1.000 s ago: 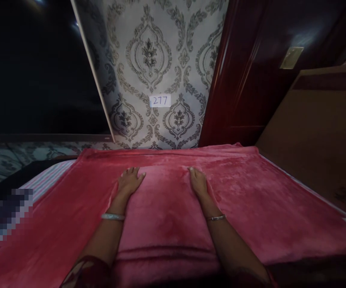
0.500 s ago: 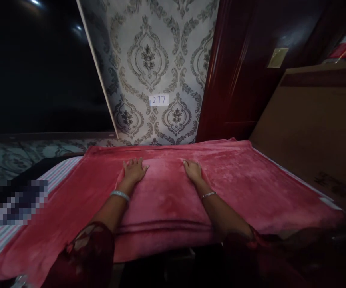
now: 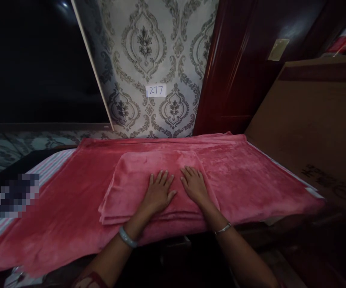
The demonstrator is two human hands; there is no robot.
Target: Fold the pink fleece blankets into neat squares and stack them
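Both hands flat on a folded pink blanket, fingers spread and gripping nothing.

The left hand (image 3: 158,194) and right hand (image 3: 194,185) lie side by side near the front edge of the folded blanket (image 3: 137,176), which rests on a wider pink spread (image 3: 245,176). Past the spread's right edge stands a brown board (image 3: 313,120); beyond its far edge, patterned wallpaper (image 3: 149,52). Left of it, striped bedding (image 3: 48,172) shows, partly blurred out; the near floor is too dark to make out.

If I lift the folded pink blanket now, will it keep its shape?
Probably not: the folded pink blanket looks soft and plush, so it likely droops at unsupported edges. Its stacked layers may slide apart. Both hands press flat on it.
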